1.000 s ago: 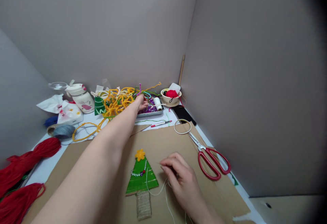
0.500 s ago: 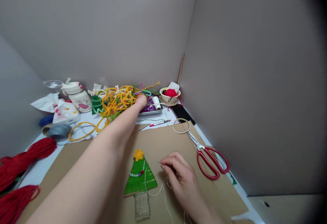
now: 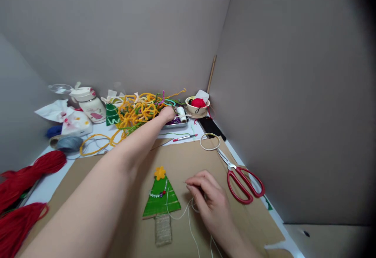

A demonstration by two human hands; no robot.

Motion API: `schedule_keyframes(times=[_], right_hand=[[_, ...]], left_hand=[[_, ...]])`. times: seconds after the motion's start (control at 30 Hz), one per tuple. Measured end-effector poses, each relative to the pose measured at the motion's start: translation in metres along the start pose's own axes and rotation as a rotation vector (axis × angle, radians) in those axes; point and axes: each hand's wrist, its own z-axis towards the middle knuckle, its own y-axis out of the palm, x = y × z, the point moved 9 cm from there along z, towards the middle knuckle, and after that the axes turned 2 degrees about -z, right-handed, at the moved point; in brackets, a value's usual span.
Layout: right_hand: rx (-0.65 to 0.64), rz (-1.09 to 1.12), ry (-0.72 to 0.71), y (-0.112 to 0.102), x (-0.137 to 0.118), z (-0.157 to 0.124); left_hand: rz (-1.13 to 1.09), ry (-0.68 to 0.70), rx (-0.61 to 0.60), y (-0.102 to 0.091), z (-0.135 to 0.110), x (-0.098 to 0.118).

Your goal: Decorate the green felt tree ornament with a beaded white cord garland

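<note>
Flat green triangular tree, apparently cardboard point(image 3: 161, 207), lies lengthwise away from the person. Right hand point(image 3: 208, 195), nearer, just right of tree, pinches fine needle point(image 3: 185, 182). Left hand point(image 3: 167, 113), beyond tree at silver metal tray point(image 3: 178, 124): grip hidden, I cannot tell.

This is a craft corner, home or workshop unclear: at six o'clock in view, a cardboard work surface point(image 3: 188, 158); at seven, a beaded Christmas-tree ornament point(image 3: 160, 208); at four, red-handled scissors point(image 3: 230, 166); at eight, red yarn hanks point(image 3: 49, 164); at twelve, grey panels point(image 3: 164, 26).
</note>
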Motion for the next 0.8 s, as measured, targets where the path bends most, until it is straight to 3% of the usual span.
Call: schedule_keyframes(times=[0.13,0.27,0.33,0.43,0.53,0.67,0.8], right_hand=[[-0.006,-0.002,-0.001,0.001,-0.002,0.001],[0.014,-0.007,-0.006,0.001,-0.002,0.001],[0.025,-0.011,-0.010,0.000,-0.002,0.002],[0.042,-0.014,-0.022,-0.001,-0.005,0.001],[0.042,-0.012,-0.041,0.002,-0.011,-0.002],[0.014,-0.014,-0.103,0.011,-0.024,-0.009],[-0.095,-0.030,-0.158,0.028,-0.033,-0.020]], left_hand=[[0.009,0.079,0.028,-0.013,-0.046,0.021],[-0.109,0.201,0.063,-0.039,-0.130,0.048],[-0.603,0.180,-0.030,-0.044,-0.182,0.047],[-1.446,-0.134,-0.294,-0.013,-0.261,0.028],[-1.994,-0.453,-0.316,0.028,-0.324,0.004],[-2.285,-0.698,-0.178,0.075,-0.367,-0.022],[-2.338,-0.763,-0.125,0.084,-0.380,-0.032]])
